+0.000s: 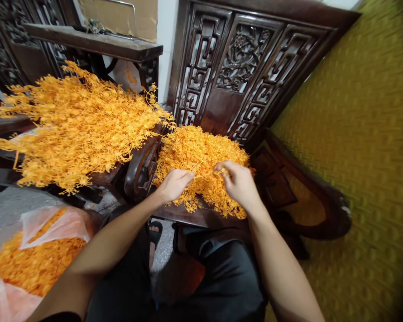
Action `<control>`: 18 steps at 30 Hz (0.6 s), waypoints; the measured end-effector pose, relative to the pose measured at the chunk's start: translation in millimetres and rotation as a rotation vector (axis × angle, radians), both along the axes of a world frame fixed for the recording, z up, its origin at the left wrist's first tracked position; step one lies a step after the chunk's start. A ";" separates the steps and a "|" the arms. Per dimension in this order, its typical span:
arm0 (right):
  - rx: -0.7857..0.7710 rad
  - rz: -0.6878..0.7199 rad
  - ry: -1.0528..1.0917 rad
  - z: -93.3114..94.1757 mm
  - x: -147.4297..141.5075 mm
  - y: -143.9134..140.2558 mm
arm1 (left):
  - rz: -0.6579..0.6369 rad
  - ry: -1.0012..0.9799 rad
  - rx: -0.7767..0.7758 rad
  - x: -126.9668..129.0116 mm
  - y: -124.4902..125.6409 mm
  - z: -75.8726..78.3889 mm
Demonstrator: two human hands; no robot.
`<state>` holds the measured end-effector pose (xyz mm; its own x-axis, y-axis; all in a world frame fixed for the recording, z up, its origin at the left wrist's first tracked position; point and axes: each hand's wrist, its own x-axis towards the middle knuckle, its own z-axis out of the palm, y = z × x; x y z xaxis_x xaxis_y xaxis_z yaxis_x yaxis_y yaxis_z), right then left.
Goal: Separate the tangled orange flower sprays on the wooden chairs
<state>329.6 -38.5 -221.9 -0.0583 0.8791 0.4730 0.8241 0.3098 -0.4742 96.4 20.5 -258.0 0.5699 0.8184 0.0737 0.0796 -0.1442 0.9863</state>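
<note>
A heap of small orange plastic sprigs lies on the seat of a dark carved wooden chair in front of me. My left hand and my right hand rest on the near side of this heap. Between them they pinch one thin orange sprig, each hand closed on one end. A much larger pile of longer orange sprigs lies spread on a second dark chair to the left, out of reach of both hands.
A clear plastic bag holding more orange pieces sits on the floor at lower left. A yellow patterned cushion fills the right side. My dark-clothed knees are below the seat edge. A carved armrest separates the two chairs.
</note>
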 end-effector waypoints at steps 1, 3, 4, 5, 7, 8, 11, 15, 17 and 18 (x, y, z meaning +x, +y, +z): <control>0.071 -0.113 0.067 -2.7 7.2 4.5 | 0.002 0.015 -0.006 -0.9 -0.5 0.5; 0.129 -0.304 0.244 -8.5 22.7 10.4 | 0.011 0.027 -0.034 -3.3 -0.5 0.6; 0.089 -0.329 0.351 -11.1 28.6 11.2 | 0.015 0.026 -0.045 -4.4 -0.1 0.2; 0.006 -0.293 0.456 -13.1 32.1 10.4 | 0.019 0.025 -0.053 -5.2 0.5 -0.3; -0.224 -0.099 0.594 -14.5 30.4 5.2 | 0.024 0.027 -0.051 -5.7 1.6 -1.6; -0.326 0.008 0.607 -13.5 26.2 1.7 | 0.028 0.033 -0.043 -5.4 2.1 -2.1; -0.484 0.207 0.458 -5.5 10.2 -7.2 | 0.045 0.074 0.007 -3.4 3.2 -2.3; -0.472 0.258 0.155 3.9 4.5 -10.9 | 0.066 0.090 0.030 -1.5 5.9 -1.9; -0.481 0.260 0.065 4.2 6.0 -11.3 | 0.075 0.071 0.010 -1.5 7.7 -2.9; -0.483 0.254 0.047 3.5 5.9 -11.2 | 0.079 0.058 -0.003 -1.5 8.5 -3.7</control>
